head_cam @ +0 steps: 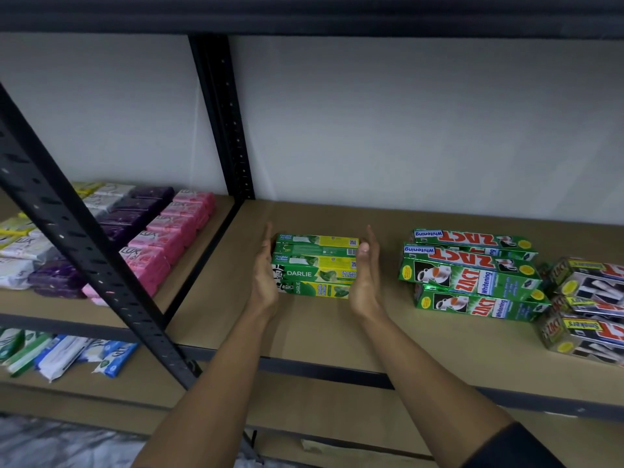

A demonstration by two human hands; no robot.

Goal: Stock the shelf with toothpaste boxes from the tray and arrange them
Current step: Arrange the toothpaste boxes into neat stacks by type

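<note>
A small stack of green and yellow Darlie toothpaste boxes (pixel 315 266) lies on the brown shelf board (pixel 337 329), lengthwise left to right. My left hand (pixel 265 276) presses flat against the stack's left ends, fingers straight. At the right ends my right hand (pixel 366 275) does the same, fingers straight and thumb on the box ends. To the right lie several green Zact Whitening boxes (pixel 472 275), stacked unevenly. The tray is out of view.
Clear-fronted Zact Smokers boxes (pixel 587 305) crowd the far right edge. A black slotted upright (pixel 223 116) and a diagonal post (pixel 84 238) divide off the left bay, which holds pink, purple and white soap packs (pixel 158 241). Wipes packs (pixel 64 352) sit on the lower left shelf.
</note>
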